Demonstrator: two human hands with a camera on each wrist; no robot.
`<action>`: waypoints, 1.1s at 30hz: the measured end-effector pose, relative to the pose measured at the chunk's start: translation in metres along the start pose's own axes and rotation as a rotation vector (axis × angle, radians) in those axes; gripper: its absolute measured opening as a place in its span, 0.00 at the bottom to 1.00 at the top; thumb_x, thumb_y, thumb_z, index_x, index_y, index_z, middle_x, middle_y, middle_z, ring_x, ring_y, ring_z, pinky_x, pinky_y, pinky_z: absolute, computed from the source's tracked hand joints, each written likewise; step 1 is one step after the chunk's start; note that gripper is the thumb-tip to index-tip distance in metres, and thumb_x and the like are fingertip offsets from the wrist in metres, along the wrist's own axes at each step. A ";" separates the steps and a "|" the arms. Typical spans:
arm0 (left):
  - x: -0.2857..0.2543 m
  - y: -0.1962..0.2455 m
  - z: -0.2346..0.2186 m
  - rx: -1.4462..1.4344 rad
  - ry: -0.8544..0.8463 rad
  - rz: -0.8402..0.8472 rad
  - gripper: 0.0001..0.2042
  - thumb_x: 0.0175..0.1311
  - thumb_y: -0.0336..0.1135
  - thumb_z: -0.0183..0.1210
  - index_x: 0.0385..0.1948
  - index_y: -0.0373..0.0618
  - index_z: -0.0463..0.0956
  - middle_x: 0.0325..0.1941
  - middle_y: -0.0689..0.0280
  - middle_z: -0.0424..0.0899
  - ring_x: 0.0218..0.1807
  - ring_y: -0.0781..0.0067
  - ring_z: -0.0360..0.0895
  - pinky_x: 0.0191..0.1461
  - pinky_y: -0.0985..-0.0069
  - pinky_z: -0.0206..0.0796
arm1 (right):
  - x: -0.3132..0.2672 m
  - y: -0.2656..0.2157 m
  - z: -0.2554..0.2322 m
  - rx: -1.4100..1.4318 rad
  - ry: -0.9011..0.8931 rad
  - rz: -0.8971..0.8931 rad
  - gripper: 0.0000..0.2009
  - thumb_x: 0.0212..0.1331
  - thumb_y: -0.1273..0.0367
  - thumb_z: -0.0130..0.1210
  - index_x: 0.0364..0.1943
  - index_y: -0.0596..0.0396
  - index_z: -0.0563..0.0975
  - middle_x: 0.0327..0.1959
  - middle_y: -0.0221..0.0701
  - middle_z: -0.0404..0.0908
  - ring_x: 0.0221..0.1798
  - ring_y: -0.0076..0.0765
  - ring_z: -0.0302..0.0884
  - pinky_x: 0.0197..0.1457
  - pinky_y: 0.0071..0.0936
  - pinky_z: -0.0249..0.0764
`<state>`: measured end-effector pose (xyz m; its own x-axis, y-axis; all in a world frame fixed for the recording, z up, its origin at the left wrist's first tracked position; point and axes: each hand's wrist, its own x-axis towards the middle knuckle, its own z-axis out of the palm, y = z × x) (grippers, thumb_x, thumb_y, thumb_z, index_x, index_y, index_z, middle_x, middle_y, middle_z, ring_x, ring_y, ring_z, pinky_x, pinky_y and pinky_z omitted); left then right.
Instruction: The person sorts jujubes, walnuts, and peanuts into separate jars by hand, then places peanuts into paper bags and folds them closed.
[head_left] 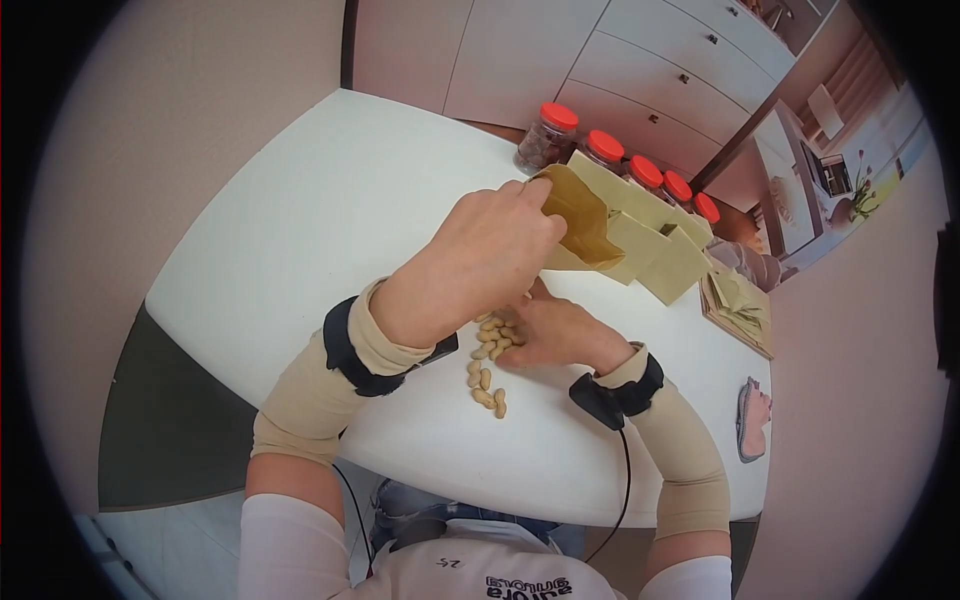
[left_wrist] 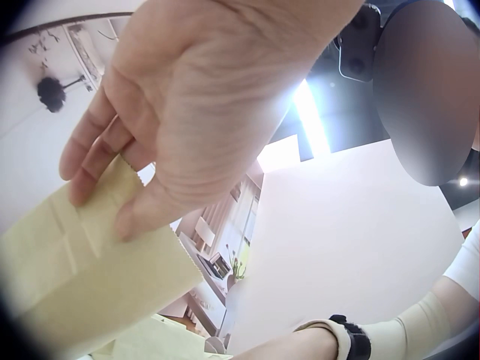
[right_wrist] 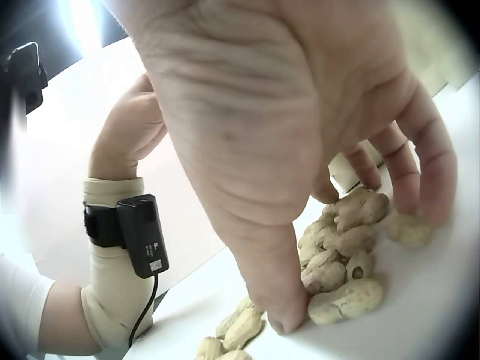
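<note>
My left hand pinches the top edge of a yellowish paper bag, thumb on one side and fingers on the other in the left wrist view. The bag's mouth gapes toward the head camera. Below and to the right, my right hand is low over a pile of peanuts in their shells. In the right wrist view its thumb and fingertips reach down to the tabletop, with several peanuts enclosed between them. A few more peanuts lie outside the thumb.
Red-lidded jars line the table's far edge behind more paper bags. At the right lie a stack of folded bags and a pink cloth item. The white table has a wall on its left.
</note>
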<state>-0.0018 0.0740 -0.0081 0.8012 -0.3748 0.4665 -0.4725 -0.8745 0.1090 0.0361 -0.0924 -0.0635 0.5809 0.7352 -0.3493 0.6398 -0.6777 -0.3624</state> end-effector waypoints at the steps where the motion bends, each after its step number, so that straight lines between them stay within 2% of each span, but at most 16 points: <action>1: 0.000 0.001 -0.001 -0.002 0.000 -0.002 0.06 0.50 0.28 0.62 0.28 0.37 0.79 0.45 0.55 0.77 0.43 0.58 0.79 0.42 0.66 0.74 | 0.002 0.006 0.004 -0.001 -0.003 0.000 0.45 0.41 0.61 0.68 0.69 0.48 0.58 0.60 0.48 0.63 0.53 0.50 0.77 0.56 0.39 0.76; 3: -0.001 0.001 -0.002 -0.034 0.011 -0.014 0.07 0.48 0.27 0.63 0.28 0.37 0.79 0.45 0.55 0.77 0.43 0.58 0.79 0.42 0.66 0.74 | 0.005 0.018 0.011 0.089 0.136 -0.101 0.39 0.43 0.64 0.65 0.66 0.48 0.62 0.56 0.46 0.65 0.52 0.50 0.77 0.56 0.38 0.76; 7: -0.001 0.000 0.003 -0.029 0.047 -0.002 0.07 0.47 0.27 0.64 0.28 0.37 0.79 0.46 0.55 0.77 0.43 0.58 0.79 0.42 0.67 0.74 | 0.002 0.022 0.015 0.146 0.200 -0.093 0.32 0.45 0.67 0.63 0.60 0.49 0.68 0.52 0.45 0.67 0.50 0.50 0.77 0.56 0.37 0.75; 12: 0.000 0.002 0.000 -0.022 0.004 -0.019 0.05 0.51 0.26 0.60 0.28 0.37 0.79 0.46 0.54 0.77 0.43 0.58 0.79 0.42 0.66 0.74 | -0.002 0.022 0.018 0.188 0.235 -0.091 0.21 0.47 0.71 0.60 0.49 0.53 0.75 0.43 0.42 0.71 0.44 0.49 0.77 0.53 0.37 0.75; 19: 0.000 0.000 0.003 -0.007 0.043 -0.001 0.04 0.53 0.25 0.57 0.28 0.37 0.79 0.47 0.54 0.78 0.43 0.58 0.79 0.42 0.66 0.74 | -0.009 0.022 0.014 0.183 0.225 -0.057 0.19 0.47 0.72 0.60 0.47 0.55 0.75 0.41 0.41 0.72 0.41 0.47 0.77 0.50 0.36 0.76; 21: 0.000 0.001 0.000 -0.017 0.000 -0.020 0.04 0.54 0.25 0.57 0.28 0.37 0.79 0.47 0.54 0.78 0.42 0.58 0.79 0.41 0.66 0.74 | -0.007 0.029 0.018 0.180 0.239 -0.063 0.23 0.48 0.72 0.61 0.52 0.54 0.74 0.40 0.37 0.75 0.37 0.37 0.76 0.46 0.31 0.76; 28: 0.000 0.001 0.000 -0.012 0.010 -0.008 0.04 0.54 0.26 0.57 0.27 0.37 0.79 0.46 0.54 0.77 0.41 0.58 0.79 0.40 0.66 0.73 | -0.009 0.029 0.017 0.157 0.267 -0.076 0.23 0.46 0.73 0.60 0.51 0.53 0.74 0.37 0.35 0.76 0.35 0.36 0.75 0.45 0.31 0.75; 33: 0.000 0.000 0.003 -0.024 0.027 0.003 0.03 0.54 0.26 0.56 0.28 0.37 0.78 0.50 0.52 0.77 0.42 0.56 0.79 0.41 0.66 0.73 | -0.011 0.023 0.013 0.146 0.245 -0.037 0.21 0.46 0.72 0.59 0.49 0.53 0.75 0.36 0.36 0.75 0.36 0.38 0.75 0.44 0.32 0.75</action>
<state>-0.0009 0.0732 -0.0103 0.7899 -0.3681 0.4904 -0.4836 -0.8657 0.1291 0.0378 -0.1161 -0.0792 0.6741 0.7287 -0.1207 0.5941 -0.6321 -0.4976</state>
